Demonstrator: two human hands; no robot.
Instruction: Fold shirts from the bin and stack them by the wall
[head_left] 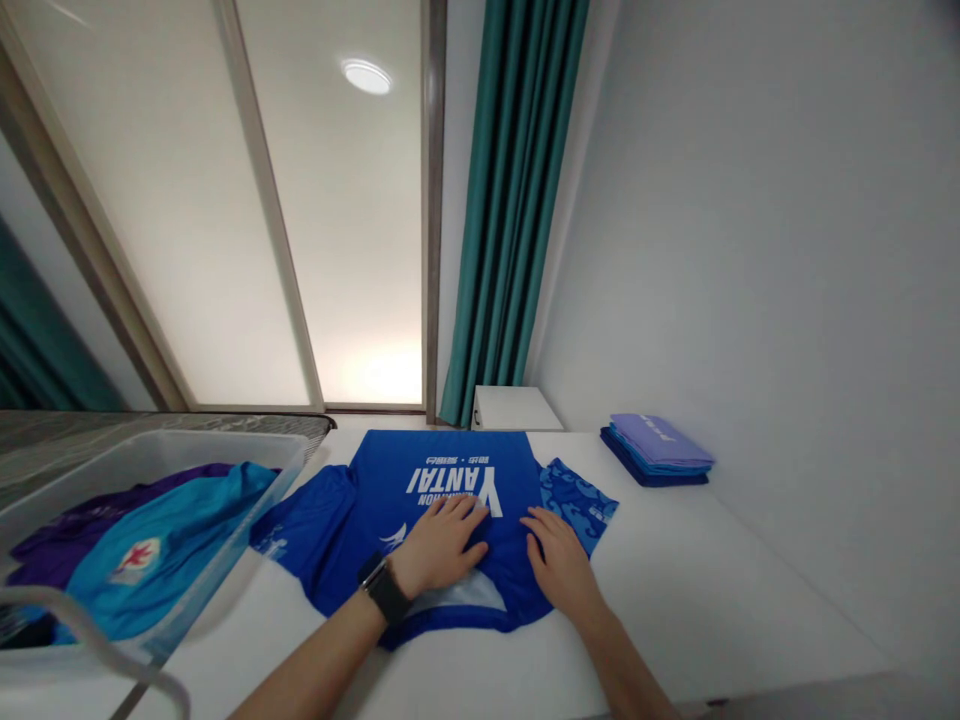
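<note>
A blue T-shirt with white "YANTAI" lettering lies spread on the white table, its neckline toward me and its print upside down from here. My left hand, with a dark watch on the wrist, rests flat on the shirt's chest over part of the lettering, fingers stretched out. On the shirt's right side, near the patterned sleeve, my right hand lies with its fingers apart and slightly bent. Neither hand grips the fabric.
At the left stands a clear plastic bin with purple and light-blue clothes in it. Folded clothes are stacked at the right by the wall. A small white cabinet is behind the table. A pale curved tube crosses the lower left.
</note>
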